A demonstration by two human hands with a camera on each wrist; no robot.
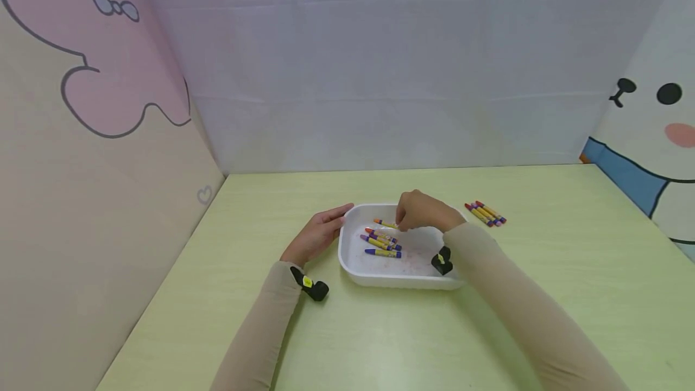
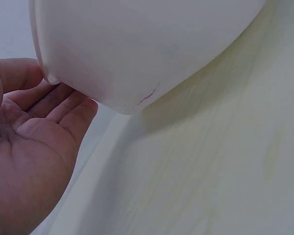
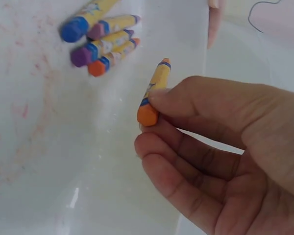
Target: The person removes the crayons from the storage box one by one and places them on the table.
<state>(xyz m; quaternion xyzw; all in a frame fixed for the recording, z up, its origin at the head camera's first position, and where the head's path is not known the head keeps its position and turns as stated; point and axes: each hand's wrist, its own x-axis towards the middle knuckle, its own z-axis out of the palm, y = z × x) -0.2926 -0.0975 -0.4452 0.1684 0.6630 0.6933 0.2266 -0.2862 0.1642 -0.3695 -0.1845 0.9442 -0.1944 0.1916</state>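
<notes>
A white plastic tray (image 1: 402,281) stands on the table. My left hand (image 1: 317,235) holds its left rim, the thumb at the edge and the fingers against the outer wall in the left wrist view. Over the tray's far part, my right hand (image 1: 423,211) pinches an orange crayon (image 3: 160,81) between thumb and fingers. Nearby in the tray lie a blue crayon (image 3: 83,24), a pinkish-purple crayon (image 3: 115,25), a purple crayon (image 3: 103,48) and a red-orange crayon (image 3: 115,58), all in yellow wrappers.
Several more crayons (image 1: 485,213) lie side by side on the light green table (image 1: 358,343), right of the tray and farther back. A pale cloth wall (image 1: 391,89) rises behind the table, with printed panels at both sides.
</notes>
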